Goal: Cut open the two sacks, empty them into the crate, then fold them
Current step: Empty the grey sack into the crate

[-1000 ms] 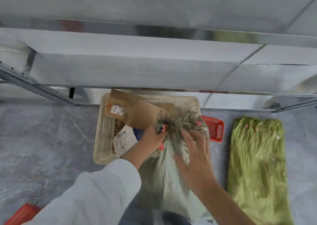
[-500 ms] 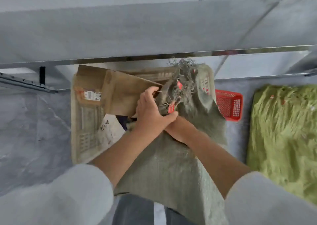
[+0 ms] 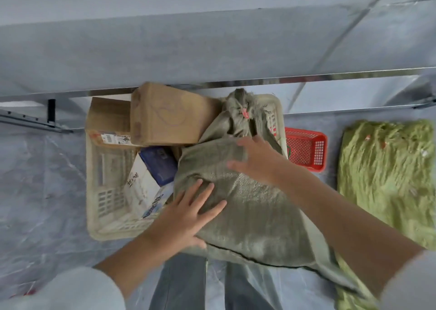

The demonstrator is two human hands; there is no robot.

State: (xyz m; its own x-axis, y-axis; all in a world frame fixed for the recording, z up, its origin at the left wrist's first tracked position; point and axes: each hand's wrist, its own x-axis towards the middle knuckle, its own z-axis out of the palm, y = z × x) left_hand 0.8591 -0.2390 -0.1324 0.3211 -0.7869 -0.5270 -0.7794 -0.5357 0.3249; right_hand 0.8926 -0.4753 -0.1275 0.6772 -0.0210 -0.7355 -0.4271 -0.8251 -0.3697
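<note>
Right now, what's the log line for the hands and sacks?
left hand: flat on grey sack | right hand: resting on grey sack | grey sack: draped over crate | green sack: on floor

A white left sleeve [image 3: 70, 290] at 7 o'clock and a white right sleeve [image 3: 411, 283] at 4 o'clock are worn above bare forearms, the left hand [image 3: 186, 217] and right hand [image 3: 259, 163] are left bare, and blue-grey jeans [image 3: 181, 283] are seen at 6 o'clock.

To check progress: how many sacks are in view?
2. The grey sack lies across the crate, under the left hand and right hand. The green sack lies flat on the floor, right of the red basket. More may be hidden.
</note>
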